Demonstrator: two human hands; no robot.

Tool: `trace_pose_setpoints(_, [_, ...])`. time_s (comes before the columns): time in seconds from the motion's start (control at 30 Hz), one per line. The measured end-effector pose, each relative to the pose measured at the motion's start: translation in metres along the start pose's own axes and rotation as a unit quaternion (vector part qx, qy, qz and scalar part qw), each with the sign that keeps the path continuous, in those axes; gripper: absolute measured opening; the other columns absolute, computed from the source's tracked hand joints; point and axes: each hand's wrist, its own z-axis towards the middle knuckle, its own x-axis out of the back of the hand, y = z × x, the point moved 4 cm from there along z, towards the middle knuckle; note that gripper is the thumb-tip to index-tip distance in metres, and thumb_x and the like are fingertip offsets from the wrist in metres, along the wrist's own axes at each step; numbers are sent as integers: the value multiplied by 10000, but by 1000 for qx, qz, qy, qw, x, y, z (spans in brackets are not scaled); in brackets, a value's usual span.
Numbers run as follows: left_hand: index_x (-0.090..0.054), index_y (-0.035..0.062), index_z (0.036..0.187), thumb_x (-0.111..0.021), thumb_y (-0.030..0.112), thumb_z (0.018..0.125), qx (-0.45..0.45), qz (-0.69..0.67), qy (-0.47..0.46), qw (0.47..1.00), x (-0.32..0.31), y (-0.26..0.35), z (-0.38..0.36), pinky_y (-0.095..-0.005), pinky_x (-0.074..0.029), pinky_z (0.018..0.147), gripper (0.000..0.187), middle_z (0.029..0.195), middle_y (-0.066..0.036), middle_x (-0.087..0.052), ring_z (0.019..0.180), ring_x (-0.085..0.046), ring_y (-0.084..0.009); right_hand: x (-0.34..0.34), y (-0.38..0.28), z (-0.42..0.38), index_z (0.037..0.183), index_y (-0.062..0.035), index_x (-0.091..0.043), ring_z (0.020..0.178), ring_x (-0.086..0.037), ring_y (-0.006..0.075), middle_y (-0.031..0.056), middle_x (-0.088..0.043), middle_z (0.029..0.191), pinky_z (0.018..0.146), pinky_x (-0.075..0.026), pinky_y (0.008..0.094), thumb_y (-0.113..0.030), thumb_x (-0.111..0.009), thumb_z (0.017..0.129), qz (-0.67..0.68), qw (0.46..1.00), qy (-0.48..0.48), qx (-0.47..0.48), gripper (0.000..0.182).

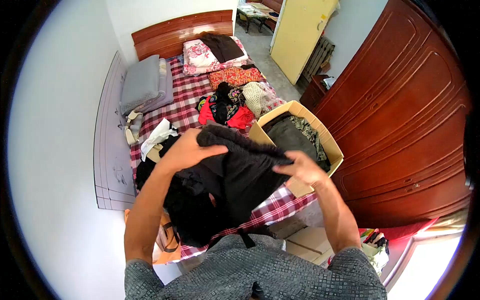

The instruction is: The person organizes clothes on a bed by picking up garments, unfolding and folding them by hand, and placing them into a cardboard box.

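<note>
Stretched between my two hands is a dark, fuzzy-edged garment [245, 165], its body hanging over the front of the bed; its exact kind I cannot make out. My left hand [189, 148] grips its upper left part, thumb lying across the cloth. At the other end, my right hand [304, 169] pinches the edge, slightly blurred. Just beyond my right hand stands an open cardboard box [327, 137] with folded dark and camouflage-patterned clothes [295, 132] inside. Below my left hand lies a heap of black clothes [192, 210], partly hidden by the garment.
The bed [187, 97] has a plaid sheet. On it are a folded grey blanket [142, 82], a floral quilt [200, 57], a patterned red bundle [235, 76] and several colourful clothes [225, 105]. A wooden wardrobe [400, 115] stands right; an orange bag [166, 242] is below left.
</note>
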Motion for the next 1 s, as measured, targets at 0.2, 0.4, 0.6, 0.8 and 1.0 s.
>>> trace_pose_setpoints(0.2, [-726,-16,1039,-673,352,973,-28,37,89,995,47,69,2,-281,-515,795,378,941,-18,-717,848,-636,-101,75,-120,-21,1088,-84,-752,656,-594,58,-13,-726,870,492,-424,220,-247,-807,836,-100,983,98,122,305])
trace_pose_setpoints(0.4, [-744,33,990,-635,459,976,-120,140,181,966,89,161,7,-276,-498,783,441,905,-54,-728,816,-664,-127,105,-236,-37,1049,-74,-753,560,-547,55,-9,-719,826,431,-366,183,-292,-862,780,-127,960,109,224,363])
trace_pose_setpoints(0.6, [-735,6,1013,-632,478,971,-136,97,230,959,85,179,0,-288,-498,825,485,933,-86,-730,842,-675,-160,85,-267,-42,1001,-70,-742,503,-491,1,-67,-676,753,422,-320,175,-325,-771,873,-119,951,116,259,286])
trace_pose_setpoints(0.8, [-745,-1,955,-671,456,957,-130,-14,322,938,63,151,13,-271,-498,713,463,847,-52,-710,753,-646,-120,38,-260,-27,992,-61,-744,577,-545,33,-36,-684,779,432,-345,184,-289,-721,906,12,961,131,245,245])
trace_pose_setpoints(1.0, [-729,-3,1012,-596,441,1013,-165,-79,263,947,0,132,29,-257,-473,701,464,868,-33,-686,803,-594,-91,-31,-245,-4,1160,94,-646,740,-639,141,101,-682,940,639,-531,280,-245,-659,929,25,937,159,309,411])
